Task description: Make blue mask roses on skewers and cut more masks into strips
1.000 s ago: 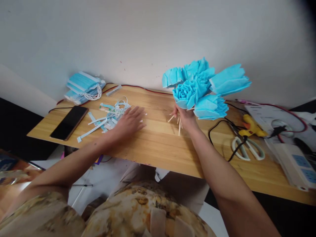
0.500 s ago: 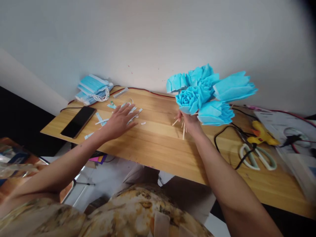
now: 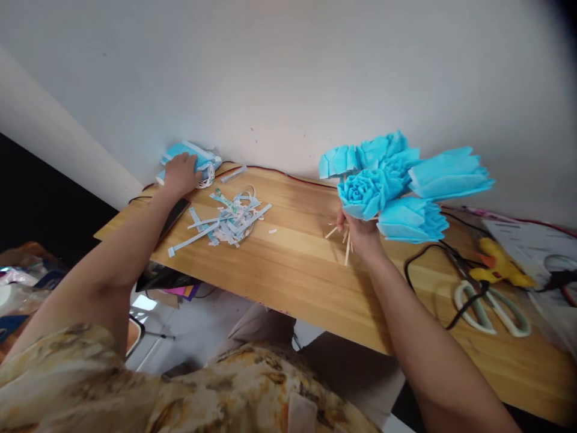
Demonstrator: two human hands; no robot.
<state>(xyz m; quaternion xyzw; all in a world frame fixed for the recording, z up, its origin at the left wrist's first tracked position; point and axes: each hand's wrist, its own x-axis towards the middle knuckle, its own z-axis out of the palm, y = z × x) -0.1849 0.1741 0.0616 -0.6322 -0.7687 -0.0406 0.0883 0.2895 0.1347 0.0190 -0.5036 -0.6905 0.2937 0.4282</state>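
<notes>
Blue flowers [image 3: 367,191], one bunch (stick stems [image 3: 347,249] jutting below): above the table [image 3: 293,270], clasped in the person's right hand [image 3: 360,231]. Left hand [image 3: 180,174]: laid over blue masks [image 3: 205,157], grip indeterminable. Pale strips [image 3: 232,224]: heaped between the hands. White-handled scissors [image 3: 501,311]: far right.

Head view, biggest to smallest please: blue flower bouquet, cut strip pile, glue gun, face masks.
1. Blue flower bouquet
2. Cut strip pile
3. Yellow glue gun and face masks: too alike to rank, the left hand partly covering the masks.

Strips [image 3: 229,225] lie on the table [image 3: 288,273] — masks [image 3: 205,156] behind left, scissors [image 3: 500,311] far right.
</notes>
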